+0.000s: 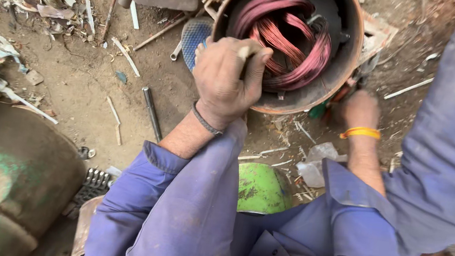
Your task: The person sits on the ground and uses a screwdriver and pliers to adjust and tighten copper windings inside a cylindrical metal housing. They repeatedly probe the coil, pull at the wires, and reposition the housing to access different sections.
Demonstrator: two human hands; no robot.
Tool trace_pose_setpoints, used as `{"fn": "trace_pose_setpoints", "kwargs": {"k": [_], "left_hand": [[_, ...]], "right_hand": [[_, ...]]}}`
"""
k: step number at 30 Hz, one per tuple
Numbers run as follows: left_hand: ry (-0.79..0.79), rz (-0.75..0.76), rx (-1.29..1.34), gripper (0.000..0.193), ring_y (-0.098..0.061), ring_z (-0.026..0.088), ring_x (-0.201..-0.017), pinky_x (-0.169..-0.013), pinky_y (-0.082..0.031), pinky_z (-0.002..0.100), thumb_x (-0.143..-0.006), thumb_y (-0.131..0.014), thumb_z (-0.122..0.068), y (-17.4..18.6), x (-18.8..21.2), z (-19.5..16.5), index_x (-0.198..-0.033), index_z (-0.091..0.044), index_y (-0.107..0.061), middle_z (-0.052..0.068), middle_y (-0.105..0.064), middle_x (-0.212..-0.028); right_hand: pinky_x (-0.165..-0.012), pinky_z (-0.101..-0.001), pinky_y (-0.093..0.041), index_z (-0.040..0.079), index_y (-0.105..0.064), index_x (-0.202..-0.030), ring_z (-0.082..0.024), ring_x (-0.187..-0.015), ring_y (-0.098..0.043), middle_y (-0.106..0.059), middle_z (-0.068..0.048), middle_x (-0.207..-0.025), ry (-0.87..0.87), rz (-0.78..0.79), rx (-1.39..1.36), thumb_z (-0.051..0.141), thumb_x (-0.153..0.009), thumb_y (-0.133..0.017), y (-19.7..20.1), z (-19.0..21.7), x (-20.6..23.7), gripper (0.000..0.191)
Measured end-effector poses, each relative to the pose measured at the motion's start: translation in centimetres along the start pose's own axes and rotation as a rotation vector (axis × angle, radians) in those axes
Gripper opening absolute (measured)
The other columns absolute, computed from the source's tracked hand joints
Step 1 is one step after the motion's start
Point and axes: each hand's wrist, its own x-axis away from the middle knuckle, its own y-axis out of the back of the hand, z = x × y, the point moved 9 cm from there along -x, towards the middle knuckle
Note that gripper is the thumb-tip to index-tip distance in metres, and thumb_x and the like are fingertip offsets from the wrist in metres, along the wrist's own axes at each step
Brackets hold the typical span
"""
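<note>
- left hand point(226, 78) clenched on a thin tool handle at the rim of a rusty motor housing point(344, 61) lying on the dirt ground point(89, 76).
- right hand point(359, 108) against the housing's edge; its grip cannot be told.
- pink copper windings point(285, 36) sit coiled inside, not yet pulled free.

Soft even daylight, faint shadows, slight blur at edges.

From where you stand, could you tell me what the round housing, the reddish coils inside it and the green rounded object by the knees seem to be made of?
The round rusty housing looks like steel or iron: brown, rust-coloured wall, dull finish. The reddish-pink wire coils look like enamelled copper winding, judging by the fine glossy strands. The green rounded object seems to be painted metal, with chipped, dirty paint, though plastic cannot be ruled out.
</note>
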Motion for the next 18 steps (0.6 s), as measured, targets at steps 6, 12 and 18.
{"fn": "trace_pose_setpoints", "kwargs": {"k": [6, 12, 18], "left_hand": [[-0.008, -0.019, 0.046, 0.012, -0.065, 0.027, -0.081, -0.074, -0.050, 0.040, -0.103, -0.074, -0.007, 0.5, -0.1, 0.1, -0.106, -0.003, -0.063, 0.009, -0.067, -0.092], [0.011, 0.017, 0.148, 0.015, -0.065, 0.026, -0.080, -0.071, -0.050, 0.039, -0.101, -0.077, -0.014, 2.3, -0.9, 0.2, -0.100, -0.003, -0.066, 0.008, -0.065, -0.090], [0.038, 0.279, 0.276, 0.015, -0.059, 0.028, -0.086, -0.078, -0.047, 0.041, -0.096, -0.076, -0.017, 2.0, -0.2, -0.6, -0.096, -0.006, -0.067, 0.008, -0.061, -0.090]], "right_hand": [[-0.082, -0.0512, -0.054, -0.002, -0.070, -0.112, -0.048, -0.094, -0.068, -0.069, -0.034, -0.097, -0.035, -0.151, -0.111, 0.045, -0.077, -0.083, 0.1, -0.1, 0.7, 0.059], [-0.062, -0.0434, -0.039, -0.005, -0.075, -0.104, -0.033, -0.067, -0.054, -0.069, -0.023, -0.085, -0.121, -0.067, -0.440, 0.033, -0.100, -0.075, 4.5, -2.6, 5.6, 0.038], [-0.070, -0.0365, -0.032, 0.001, -0.068, -0.103, -0.019, -0.080, -0.047, -0.053, -0.011, -0.098, 0.093, 0.115, -1.298, 0.015, -0.095, -0.071, 9.4, -1.7, 16.2, 0.016]]}}
